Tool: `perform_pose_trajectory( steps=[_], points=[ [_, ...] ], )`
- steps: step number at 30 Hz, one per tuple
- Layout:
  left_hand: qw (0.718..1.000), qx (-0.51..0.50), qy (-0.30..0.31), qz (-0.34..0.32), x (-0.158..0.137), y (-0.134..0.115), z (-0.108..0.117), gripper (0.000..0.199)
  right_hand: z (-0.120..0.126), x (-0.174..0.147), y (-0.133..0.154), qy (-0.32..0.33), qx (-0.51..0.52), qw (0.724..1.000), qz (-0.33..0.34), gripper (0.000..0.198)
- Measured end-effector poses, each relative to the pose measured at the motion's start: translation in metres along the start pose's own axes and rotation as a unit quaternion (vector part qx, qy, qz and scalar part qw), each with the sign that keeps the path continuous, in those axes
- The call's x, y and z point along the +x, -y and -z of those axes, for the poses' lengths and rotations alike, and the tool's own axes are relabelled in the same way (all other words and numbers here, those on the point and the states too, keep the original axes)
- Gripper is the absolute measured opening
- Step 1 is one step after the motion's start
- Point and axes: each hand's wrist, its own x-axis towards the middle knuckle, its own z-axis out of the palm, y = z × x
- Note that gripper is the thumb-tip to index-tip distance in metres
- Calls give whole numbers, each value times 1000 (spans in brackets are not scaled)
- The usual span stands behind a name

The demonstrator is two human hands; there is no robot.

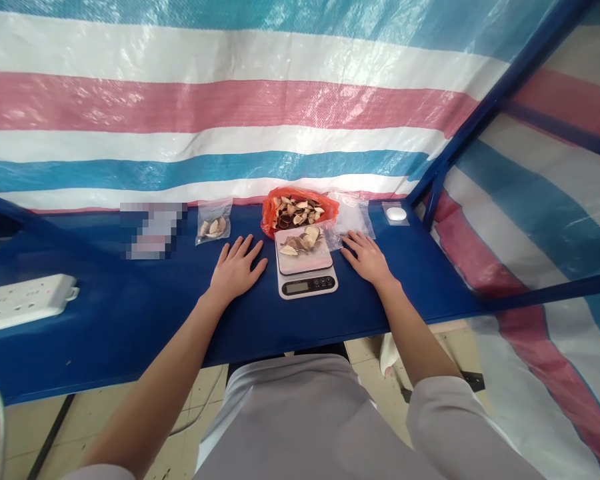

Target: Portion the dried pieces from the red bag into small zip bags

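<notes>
Two bare hands: one left hand (236, 270), one right hand (370, 260). One white digital scale (307, 265), with one grey rectangular display (298, 287), three round buttons (323, 281). One red-orange thin plastic bag (268, 212); brown-and-cream dried slices (300, 212) inside, too many to count. Two clear plastic bags of similar slices: one left-hand bag (216, 210), one bag on the scale (333, 237); a few pieces each, overlapping, exact number unclear. Flat clear plastic packaging (354, 215), layer count unclear. One small clear pouch (403, 206), one white rounded object (396, 214) inside. One white oblong power strip (25, 300). One blue table (155, 333).
</notes>
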Motion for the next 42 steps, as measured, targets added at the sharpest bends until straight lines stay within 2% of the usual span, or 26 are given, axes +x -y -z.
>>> perform_pose_trajectory(
  steps=[10,15,17,21,24,26,35,42],
  points=[
    [1000,-18,3,5,1,0,1,54,2,1,1,-15,18,1000,-1,41],
    [997,-77,-24,10,6,-1,8,52,16,4,8,-65,133,988,-35,35],
    [993,-113,-40,-5,10,-6,14,51,22,5,15,-93,226,968,-55,36],
    [978,-187,-51,-79,21,-21,25,50,25,9,33,-107,411,899,-101,41],
    [970,-204,-30,-127,26,-32,27,50,22,11,44,-109,469,866,-130,44],
    [968,-204,-13,-143,28,-37,25,50,20,12,47,-108,480,859,-141,43],
    [964,-217,2,-151,28,-38,21,50,19,16,45,-67,475,867,-133,37],
    [962,-245,-19,-121,39,-38,30,48,41,32,55,-54,383,922,-34,21]
  ],
)
